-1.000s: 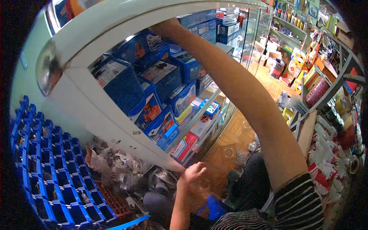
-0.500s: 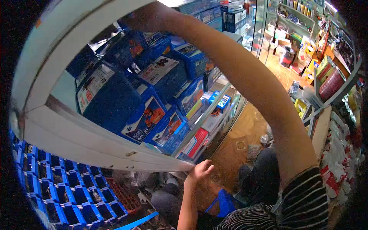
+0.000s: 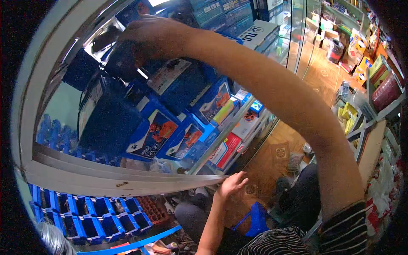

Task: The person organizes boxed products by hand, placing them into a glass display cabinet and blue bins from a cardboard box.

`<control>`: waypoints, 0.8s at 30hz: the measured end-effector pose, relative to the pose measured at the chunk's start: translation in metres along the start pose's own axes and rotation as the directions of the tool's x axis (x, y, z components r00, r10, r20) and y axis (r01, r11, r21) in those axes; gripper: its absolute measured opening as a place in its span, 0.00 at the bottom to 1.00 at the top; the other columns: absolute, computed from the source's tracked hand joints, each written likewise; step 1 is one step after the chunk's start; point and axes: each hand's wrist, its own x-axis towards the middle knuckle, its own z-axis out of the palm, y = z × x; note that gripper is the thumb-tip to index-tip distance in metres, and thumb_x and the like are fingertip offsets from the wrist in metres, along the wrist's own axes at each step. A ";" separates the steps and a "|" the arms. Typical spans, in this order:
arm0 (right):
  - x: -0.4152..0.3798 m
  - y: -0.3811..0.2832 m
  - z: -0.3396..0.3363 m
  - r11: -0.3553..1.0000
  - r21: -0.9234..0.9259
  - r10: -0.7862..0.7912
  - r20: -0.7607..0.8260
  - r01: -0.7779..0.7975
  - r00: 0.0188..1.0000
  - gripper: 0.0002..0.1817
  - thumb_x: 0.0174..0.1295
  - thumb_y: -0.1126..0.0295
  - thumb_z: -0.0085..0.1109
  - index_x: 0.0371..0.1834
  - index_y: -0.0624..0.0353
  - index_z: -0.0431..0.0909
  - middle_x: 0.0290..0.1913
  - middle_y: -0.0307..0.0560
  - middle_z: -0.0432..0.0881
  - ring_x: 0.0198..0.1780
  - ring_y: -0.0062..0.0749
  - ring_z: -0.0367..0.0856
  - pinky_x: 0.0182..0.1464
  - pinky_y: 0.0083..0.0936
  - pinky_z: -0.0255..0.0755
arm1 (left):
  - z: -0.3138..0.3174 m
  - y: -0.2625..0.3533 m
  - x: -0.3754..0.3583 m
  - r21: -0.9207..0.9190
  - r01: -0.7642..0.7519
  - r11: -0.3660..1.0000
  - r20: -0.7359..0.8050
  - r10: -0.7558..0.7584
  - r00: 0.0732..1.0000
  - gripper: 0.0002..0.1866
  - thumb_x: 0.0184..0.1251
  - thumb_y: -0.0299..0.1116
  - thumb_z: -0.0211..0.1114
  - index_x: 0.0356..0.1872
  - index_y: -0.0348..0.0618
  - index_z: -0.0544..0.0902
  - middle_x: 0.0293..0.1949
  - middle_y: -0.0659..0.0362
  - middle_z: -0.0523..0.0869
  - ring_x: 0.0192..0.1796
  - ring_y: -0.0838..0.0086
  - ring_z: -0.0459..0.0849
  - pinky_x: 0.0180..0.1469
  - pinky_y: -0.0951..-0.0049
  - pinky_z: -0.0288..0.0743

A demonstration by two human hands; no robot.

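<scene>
At the upper left, my right hand (image 3: 146, 38) reaches over blue boxes inside the glass cabinet. Its fingers bend down beside a dark blue box (image 3: 121, 63); shadow hides whether they grip it. My left hand (image 3: 232, 185) rests at the end of the cabinet's white frame edge (image 3: 140, 180), thumb and fingers apart, holding nothing. Below my right hand stand a large dark blue box (image 3: 108, 117) and a box with a red picture (image 3: 155, 134). A box with a white label (image 3: 170, 76) lies behind them.
Blue bins (image 3: 91, 227) fill the lower left, next to a red tray (image 3: 151, 209). A glass pane (image 3: 297, 38) stands beyond the boxes. At the right are a metal shelf frame (image 3: 374, 121) and a dark red roll (image 3: 386, 94). A blue object (image 3: 256, 221) lies on the floor.
My right hand has come down into fuller view among the boxes. The view has shifted, and the boxes sit differently in it. My left hand remains at the frame edge.
</scene>
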 end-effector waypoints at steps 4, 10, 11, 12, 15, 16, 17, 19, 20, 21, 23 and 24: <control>0.000 -0.005 0.004 0.998 -0.006 0.066 0.022 -0.066 0.998 0.32 0.51 0.58 0.73 0.61 0.51 0.76 0.56 0.49 0.79 0.62 0.46 0.76 0.65 0.37 0.72 | 0.010 -0.003 0.010 0.026 -0.026 0.999 -0.041 0.027 0.999 0.24 0.72 0.47 0.60 0.59 0.40 0.77 0.52 0.43 0.83 0.55 0.50 0.82 0.57 0.58 0.76; 0.005 -0.018 0.007 0.981 0.004 0.192 -0.212 -0.196 0.958 0.19 0.60 0.61 0.68 0.53 0.54 0.81 0.52 0.50 0.81 0.56 0.47 0.79 0.61 0.38 0.74 | 0.007 -0.001 0.019 0.055 -0.048 0.997 0.031 0.046 0.998 0.28 0.72 0.52 0.56 0.62 0.40 0.74 0.52 0.41 0.83 0.57 0.47 0.80 0.58 0.55 0.74; -0.006 -0.024 0.002 0.988 0.012 0.149 -0.348 -0.155 0.925 0.17 0.61 0.62 0.67 0.51 0.54 0.82 0.51 0.50 0.82 0.55 0.47 0.80 0.60 0.38 0.74 | 0.006 -0.001 0.018 0.064 -0.022 0.998 0.031 0.020 0.999 0.28 0.72 0.52 0.56 0.62 0.39 0.74 0.51 0.41 0.83 0.57 0.47 0.80 0.58 0.55 0.74; -0.021 -0.032 -0.018 0.982 0.097 0.189 -0.408 -0.163 0.893 0.16 0.60 0.62 0.66 0.49 0.55 0.83 0.47 0.52 0.83 0.52 0.48 0.82 0.58 0.40 0.75 | 0.009 -0.002 0.019 0.063 0.003 0.998 0.029 -0.004 1.000 0.28 0.72 0.52 0.56 0.62 0.39 0.74 0.51 0.40 0.83 0.57 0.47 0.80 0.58 0.55 0.74; -0.101 -0.083 -0.092 0.753 0.575 0.626 -0.477 -0.319 0.617 0.11 0.63 0.68 0.64 0.45 0.61 0.82 0.39 0.48 0.86 0.39 0.34 0.84 0.45 0.28 0.76 | 0.018 -0.016 0.022 0.039 -0.053 0.998 -0.007 0.054 0.999 0.28 0.72 0.52 0.57 0.60 0.38 0.74 0.51 0.39 0.82 0.56 0.46 0.80 0.57 0.54 0.74; -0.142 -0.112 -0.105 0.571 0.594 0.819 -0.460 -0.567 0.342 0.08 0.67 0.71 0.58 0.41 0.67 0.80 0.38 0.44 0.83 0.43 0.26 0.83 0.50 0.21 0.75 | 0.015 -0.018 0.024 0.049 -0.067 0.997 -0.002 0.067 0.998 0.27 0.72 0.51 0.57 0.60 0.38 0.74 0.51 0.39 0.82 0.56 0.45 0.80 0.57 0.53 0.74; -0.191 -0.123 -0.095 0.484 0.697 0.850 -0.519 -0.529 0.094 0.08 0.69 0.71 0.57 0.40 0.67 0.79 0.36 0.45 0.82 0.39 0.25 0.82 0.47 0.21 0.76 | 0.015 -0.017 0.021 0.060 -0.076 0.995 0.014 0.075 0.997 0.27 0.72 0.51 0.57 0.59 0.38 0.74 0.51 0.39 0.82 0.56 0.45 0.80 0.57 0.53 0.74; -0.302 -0.143 -0.069 0.202 0.580 0.879 -0.463 -0.789 -0.115 0.08 0.71 0.69 0.54 0.39 0.63 0.79 0.32 0.42 0.79 0.34 0.25 0.77 0.41 0.23 0.72 | 0.028 -0.032 0.019 0.096 -0.104 0.990 0.044 0.101 0.994 0.26 0.71 0.49 0.58 0.58 0.38 0.75 0.50 0.39 0.82 0.55 0.45 0.80 0.55 0.52 0.75; -0.352 -0.158 -0.046 0.019 0.583 0.914 -0.339 -0.812 -0.223 0.08 0.69 0.67 0.58 0.41 0.62 0.78 0.32 0.39 0.77 0.36 0.25 0.76 0.42 0.23 0.71 | 0.026 -0.025 0.015 0.130 -0.120 0.984 0.068 0.112 0.991 0.25 0.71 0.49 0.58 0.58 0.39 0.75 0.50 0.40 0.82 0.55 0.45 0.80 0.55 0.52 0.75; -0.403 -0.175 -0.007 -0.006 0.584 0.910 -0.333 -0.811 -0.247 0.09 0.66 0.66 0.61 0.40 0.62 0.77 0.33 0.40 0.78 0.37 0.24 0.75 0.43 0.24 0.71 | 0.019 -0.008 0.009 0.160 -0.136 0.978 0.099 0.121 0.988 0.25 0.71 0.48 0.58 0.58 0.40 0.75 0.50 0.40 0.82 0.54 0.45 0.81 0.55 0.53 0.76; -0.462 -0.211 0.057 -0.092 0.560 0.943 -0.215 -0.823 -0.253 0.15 0.61 0.65 0.66 0.45 0.61 0.75 0.39 0.42 0.79 0.41 0.28 0.76 0.48 0.29 0.72 | 0.006 -0.004 0.011 0.161 -0.248 0.955 0.097 0.235 0.967 0.24 0.72 0.47 0.58 0.59 0.40 0.75 0.51 0.42 0.82 0.55 0.50 0.80 0.56 0.55 0.75; -0.470 -0.233 0.077 -0.164 0.517 0.962 -0.102 -0.840 -0.251 0.21 0.57 0.65 0.70 0.50 0.61 0.73 0.43 0.44 0.79 0.43 0.32 0.77 0.51 0.32 0.72 | 0.006 -0.008 0.013 0.118 -0.344 0.932 0.076 0.337 0.938 0.23 0.72 0.46 0.58 0.59 0.39 0.75 0.53 0.44 0.81 0.57 0.54 0.80 0.59 0.57 0.75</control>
